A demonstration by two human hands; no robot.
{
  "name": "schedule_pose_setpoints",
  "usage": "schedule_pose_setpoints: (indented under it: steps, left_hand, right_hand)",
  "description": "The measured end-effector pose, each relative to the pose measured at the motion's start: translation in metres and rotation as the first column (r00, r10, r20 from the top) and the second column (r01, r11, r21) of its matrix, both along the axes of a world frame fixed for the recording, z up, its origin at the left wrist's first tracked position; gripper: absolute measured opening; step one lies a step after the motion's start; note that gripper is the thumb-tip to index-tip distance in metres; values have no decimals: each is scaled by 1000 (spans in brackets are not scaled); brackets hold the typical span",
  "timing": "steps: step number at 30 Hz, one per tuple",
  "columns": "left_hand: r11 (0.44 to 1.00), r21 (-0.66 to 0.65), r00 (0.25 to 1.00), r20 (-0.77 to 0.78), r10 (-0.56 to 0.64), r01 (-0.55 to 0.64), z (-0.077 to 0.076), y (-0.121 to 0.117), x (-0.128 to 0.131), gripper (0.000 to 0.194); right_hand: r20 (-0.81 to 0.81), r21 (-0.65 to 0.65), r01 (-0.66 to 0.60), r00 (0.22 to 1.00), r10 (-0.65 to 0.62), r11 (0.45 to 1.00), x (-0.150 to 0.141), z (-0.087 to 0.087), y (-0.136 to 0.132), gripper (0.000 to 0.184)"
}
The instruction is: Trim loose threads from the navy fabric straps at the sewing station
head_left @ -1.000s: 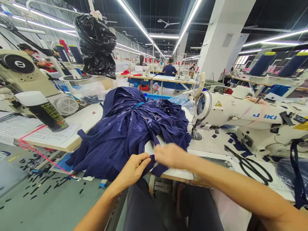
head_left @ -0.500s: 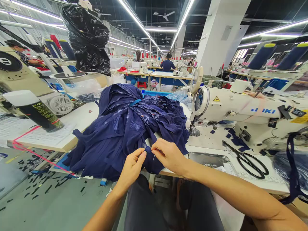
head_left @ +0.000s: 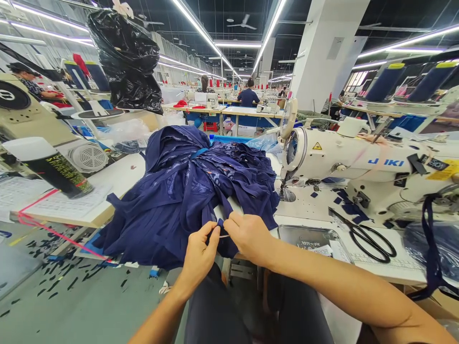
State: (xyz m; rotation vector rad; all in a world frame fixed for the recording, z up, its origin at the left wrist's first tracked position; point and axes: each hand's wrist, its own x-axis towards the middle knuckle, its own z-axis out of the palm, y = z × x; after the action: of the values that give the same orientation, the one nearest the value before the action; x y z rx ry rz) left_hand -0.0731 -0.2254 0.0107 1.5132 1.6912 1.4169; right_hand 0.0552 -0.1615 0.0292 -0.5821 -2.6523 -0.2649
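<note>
A big heap of navy blue fabric strips (head_left: 182, 191) lies on the sewing table's left end and hangs over its front edge. My left hand (head_left: 199, 255) and my right hand (head_left: 247, 236) meet at the heap's near edge. Both pinch the end of one navy strip (head_left: 219, 223) between fingertips, a few centimetres apart, with a thin pale line stretched between them. A white JUKI sewing machine (head_left: 358, 165) stands to the right of the heap, and black scissors (head_left: 369, 236) lie in front of it.
A black spray can (head_left: 53, 167) lies on papers at the left table (head_left: 118, 177). A black plastic bag (head_left: 127, 57) hangs overhead. Navy scraps dot the machine bed and the floor (head_left: 53, 296). A metal plate (head_left: 311, 239) sits by my right wrist. Other people work at distant tables.
Both hands came closer together on the strip's end and shifted slightly toward me. One second ago my right hand was flatter on the table edge; its fingers are pinched in the current frame.
</note>
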Motion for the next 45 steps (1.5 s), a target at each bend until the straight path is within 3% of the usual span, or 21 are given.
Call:
schedule_pose_setpoints:
  steps: [3, 6, 8, 10, 12, 13, 15, 20, 23, 26, 28, 30, 32, 34, 40, 42, 45]
  left_hand:
    - [1000, -13, 1000, 17, -11, 11, -1, 1, 2, 24]
    - [1000, -26, 999, 48, -6, 7, -3, 1, 0, 25]
    - [999, -36, 996, 87, -5, 8, -4, 2, -3, 27]
    - [999, -43, 992, 129, -10, 16, -6, 2, -8, 28]
    - [999, -45, 987, 162, -14, 21, -7, 3, -12, 29]
    - [999, -49, 985, 174, -11, 20, -7, 3, -12, 29]
    - [998, -61, 981, 192, -5, 17, -7, 3, -12, 29]
    - [999, -48, 988, 152, -5, 13, -3, 2, -5, 29]
    - [999, -41, 993, 112, -25, 30, -2, 1, -3, 30]
    - [999, -26, 997, 73, -25, 27, -3, 2, -6, 28]
    - [1000, -9, 997, 71, 14, -13, -5, 3, -10, 27]
    - [999, -10, 993, 110, 36, -35, -8, 5, -16, 26]
    - [999, -30, 986, 166, 19, -15, -10, 6, -19, 27]
    - [999, -46, 979, 204, -6, 15, -11, 6, -19, 28]
    - [999, -30, 984, 179, -11, 17, -6, 2, -12, 27]
    - [1000, -19, 990, 141, 6, -3, -5, 1, -9, 27]
    - [999, -9, 995, 93, 33, -32, -4, 0, -5, 27]
  right_hand:
    - [42, 64, -79, 996, 77, 995, -1, 3, -3, 20]
    - [-130, -142, -135, 985, 117, 981, 1, 5, -2, 16]
    - [-336, -403, -212, 939, 71, 890, 6, 7, 1, 12]
    - [-493, -611, -291, 868, -66, 736, 11, 10, 6, 9]
    - [-539, -715, -322, 819, -196, 621, 16, 12, 10, 9]
    - [-541, -731, -323, 811, -222, 601, 17, 12, 11, 9]
    - [-529, -700, -305, 828, -183, 646, 17, 10, 11, 10]
    - [-377, -385, -185, 926, 29, 904, 6, -1, 4, 13]
    - [-242, -229, -82, 970, 25, 970, -1, -7, 1, 12]
    - [-250, -280, -112, 967, 40, 953, -3, -3, -4, 13]
    - [-341, -464, -213, 939, 49, 860, -1, 3, -7, 12]
    - [-419, -625, -299, 908, 13, 721, 4, 11, -9, 14]
    - [-464, -686, -322, 885, -51, 653, 8, 14, -8, 14]
    - [-486, -664, -299, 869, -91, 686, 9, 13, -3, 15]
    - [-369, -342, -147, 929, 12, 928, 4, -5, 6, 14]
    - [-303, -207, -98, 953, 31, 974, 0, -9, 5, 18]
    - [-239, -48, -56, 970, 43, 997, -6, -11, 3, 20]
